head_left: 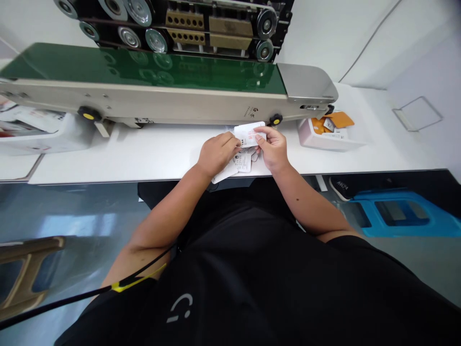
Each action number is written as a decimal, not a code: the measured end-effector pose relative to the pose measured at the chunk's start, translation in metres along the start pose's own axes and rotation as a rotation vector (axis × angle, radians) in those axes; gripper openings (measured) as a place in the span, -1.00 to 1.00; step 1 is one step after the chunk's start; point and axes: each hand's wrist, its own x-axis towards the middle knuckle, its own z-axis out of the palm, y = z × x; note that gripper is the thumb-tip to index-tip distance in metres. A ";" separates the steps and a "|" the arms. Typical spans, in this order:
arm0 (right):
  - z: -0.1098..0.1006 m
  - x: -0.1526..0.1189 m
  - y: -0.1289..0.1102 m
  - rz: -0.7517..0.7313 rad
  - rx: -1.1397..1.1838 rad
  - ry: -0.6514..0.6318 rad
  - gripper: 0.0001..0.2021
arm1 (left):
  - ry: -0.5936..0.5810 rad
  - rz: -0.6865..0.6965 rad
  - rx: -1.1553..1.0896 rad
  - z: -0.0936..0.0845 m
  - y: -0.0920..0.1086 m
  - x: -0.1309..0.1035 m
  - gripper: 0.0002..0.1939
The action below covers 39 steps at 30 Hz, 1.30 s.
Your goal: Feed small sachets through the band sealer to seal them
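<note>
Between my two hands is a small white printed packet (248,133) with red and black marks, held just above the table. My left hand (219,154) has its fingers curled on the packet's left edge. Thumb and fingers of my right hand (272,148) pinch its right side. Below them on the table lie a white printed card (243,162) and another white piece (225,172), partly under my left hand. A thin dark loop, perhaps a cord, shows beside the card.
A conveyor machine with a green belt (144,72) and rollers runs along the back of the white table (151,154). Right of my hands stands a white bin (317,137) with orange packets; a larger white bin (72,134) is at left. A blue stool (406,211) is below.
</note>
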 end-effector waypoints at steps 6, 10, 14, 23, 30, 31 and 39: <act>-0.001 0.002 0.003 0.014 0.024 -0.027 -0.59 | 0.019 0.007 0.019 0.000 0.000 -0.001 -0.66; -0.002 0.002 0.004 0.002 0.078 -0.026 -0.62 | -0.073 -0.071 -0.036 0.002 0.001 0.000 -0.66; -0.001 0.001 0.003 0.005 0.034 -0.024 -0.63 | -0.137 -0.135 -0.106 0.007 0.001 0.003 -0.66; 0.001 0.001 0.003 -0.019 -0.033 -0.007 -0.61 | -0.233 -0.152 -0.095 0.005 0.002 0.006 -0.77; -0.001 0.005 0.011 -0.069 -0.034 0.046 -0.57 | -0.315 -0.159 -0.070 -0.001 0.004 0.008 -0.83; -0.002 0.006 0.012 -0.074 -0.031 0.062 -0.57 | -0.308 -0.145 -0.068 -0.001 0.004 0.008 -0.83; -0.004 0.008 0.019 -0.085 -0.008 0.054 -0.59 | -0.051 0.023 0.010 -0.002 0.000 -0.002 -0.73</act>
